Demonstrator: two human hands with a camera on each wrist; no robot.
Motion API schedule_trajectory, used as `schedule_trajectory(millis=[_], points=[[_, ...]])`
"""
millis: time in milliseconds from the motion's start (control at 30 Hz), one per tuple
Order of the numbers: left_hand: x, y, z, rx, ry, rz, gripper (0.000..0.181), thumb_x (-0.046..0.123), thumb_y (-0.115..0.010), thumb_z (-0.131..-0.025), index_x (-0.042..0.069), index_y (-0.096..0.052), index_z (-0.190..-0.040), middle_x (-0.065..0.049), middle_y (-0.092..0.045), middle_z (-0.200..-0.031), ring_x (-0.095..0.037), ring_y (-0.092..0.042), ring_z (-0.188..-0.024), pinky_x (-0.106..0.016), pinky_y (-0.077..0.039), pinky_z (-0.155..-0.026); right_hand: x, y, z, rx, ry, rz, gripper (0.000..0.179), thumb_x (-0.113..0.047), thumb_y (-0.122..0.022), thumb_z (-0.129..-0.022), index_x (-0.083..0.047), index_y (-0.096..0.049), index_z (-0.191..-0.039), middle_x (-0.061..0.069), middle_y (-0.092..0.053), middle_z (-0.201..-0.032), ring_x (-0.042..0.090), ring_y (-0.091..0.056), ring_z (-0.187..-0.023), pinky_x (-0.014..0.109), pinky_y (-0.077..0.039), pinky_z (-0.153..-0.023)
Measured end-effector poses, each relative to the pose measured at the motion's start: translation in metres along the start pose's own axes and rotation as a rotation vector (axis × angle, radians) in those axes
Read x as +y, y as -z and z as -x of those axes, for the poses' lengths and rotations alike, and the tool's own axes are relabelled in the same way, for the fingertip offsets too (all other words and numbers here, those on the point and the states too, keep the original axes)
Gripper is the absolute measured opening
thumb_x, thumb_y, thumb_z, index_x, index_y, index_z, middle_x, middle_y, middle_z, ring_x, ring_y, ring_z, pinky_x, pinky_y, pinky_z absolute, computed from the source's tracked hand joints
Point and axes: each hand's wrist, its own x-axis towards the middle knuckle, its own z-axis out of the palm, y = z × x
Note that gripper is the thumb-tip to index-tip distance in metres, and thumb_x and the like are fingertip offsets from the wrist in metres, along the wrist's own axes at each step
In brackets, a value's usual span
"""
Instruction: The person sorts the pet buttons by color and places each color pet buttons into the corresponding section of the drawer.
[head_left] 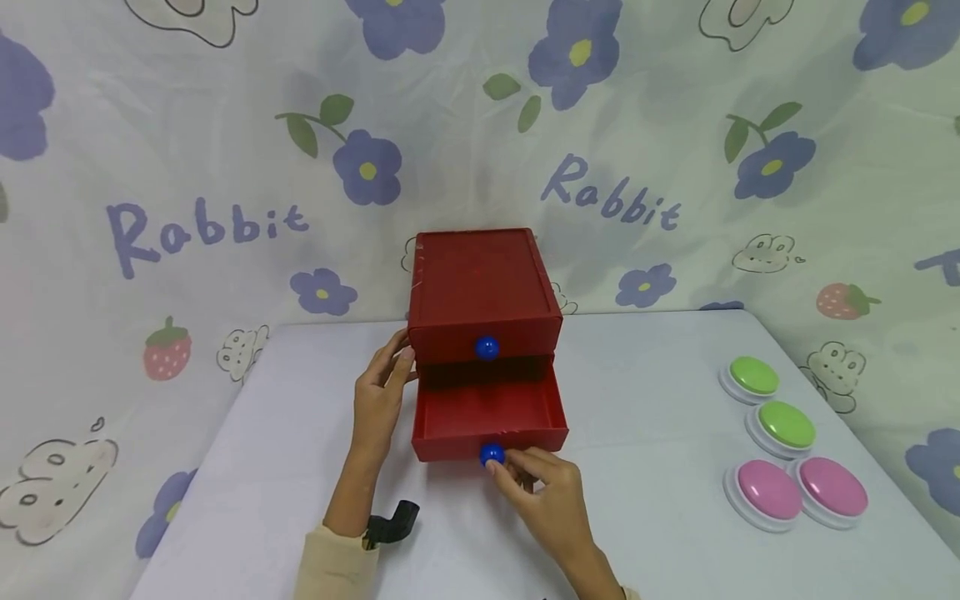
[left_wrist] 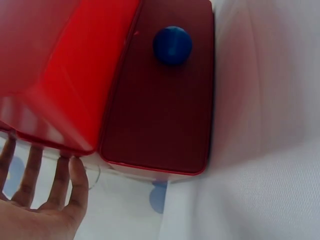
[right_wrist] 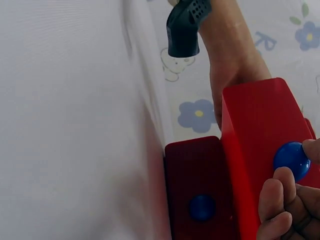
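Observation:
A red drawer cabinet (head_left: 480, 275) with blue knobs stands on the white table. Its top drawer is closed, with a blue knob on its front. The drawer beneath (head_left: 487, 410) is pulled out and shows its red floor. My right hand (head_left: 551, 496) pinches that drawer's blue knob (right_wrist: 292, 161) between thumb and fingers. Below it, the wrist views reveal a closed, shadowed drawer (left_wrist: 155, 110) close to the table, hidden in the head view. My left hand (head_left: 378, 404) rests its outstretched fingers (left_wrist: 60, 185) against the cabinet's left side.
Two green round buttons (head_left: 753, 376) and two pink ones (head_left: 770, 489) with white bases lie at the table's right. A patterned cloth (head_left: 450, 167) hangs close behind the cabinet. A black camera mount (head_left: 393, 522) sticks out from the left wrist.

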Motion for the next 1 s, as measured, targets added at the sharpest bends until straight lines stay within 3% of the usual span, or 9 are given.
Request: schedule_trajectory(millis=[100, 300, 633, 1000], points=[[-0.001, 0.000, 0.000, 0.002, 0.007, -0.006, 0.042, 0.020, -0.055, -0.104, 0.014, -0.054, -0.146, -0.001, -0.057, -0.138, -0.016, -0.060, -0.114, -0.035, -0.054, -0.094, -0.010, 0.002, -0.001, 0.014, 0.014, 0.007, 0.017, 0.007, -0.084, -0.073, -0.003, -0.075, -0.083, -0.005, -0.058, -0.068, 0.005, -0.050, -0.057, 0.019, -0.045, -0.044], [0.000, 0.001, 0.002, 0.015, 0.027, -0.021, 0.043, 0.021, -0.055, -0.104, 0.015, -0.053, -0.147, -0.001, -0.057, -0.138, -0.015, -0.062, -0.109, -0.023, -0.053, -0.090, -0.028, 0.007, -0.005, 0.004, 0.031, 0.003, 0.016, 0.009, -0.082, -0.073, -0.001, -0.075, -0.084, -0.004, -0.058, -0.067, 0.005, -0.050, -0.057, 0.019, -0.046, -0.046], [0.000, -0.001, -0.001, 0.016, 0.009, -0.007, 0.043, 0.022, -0.056, -0.104, 0.014, -0.054, -0.146, -0.002, -0.057, -0.137, -0.014, -0.063, -0.110, -0.024, -0.054, -0.090, -0.022, 0.008, 0.003, -0.001, 0.048, -0.012, 0.018, 0.010, -0.082, -0.071, -0.001, -0.075, -0.082, -0.003, -0.058, -0.067, 0.006, -0.050, -0.057, 0.016, -0.045, -0.046], [0.000, -0.001, 0.000, 0.013, 0.018, -0.028, 0.043, 0.024, -0.056, -0.104, 0.015, -0.053, -0.146, -0.003, -0.058, -0.137, -0.014, -0.063, -0.110, -0.024, -0.054, -0.090, -0.009, 0.007, 0.019, -0.040, -0.024, -0.011, 0.016, -0.002, -0.084, -0.078, -0.011, -0.078, -0.089, -0.011, -0.061, -0.073, 0.005, -0.054, -0.060, 0.016, -0.048, -0.049]])
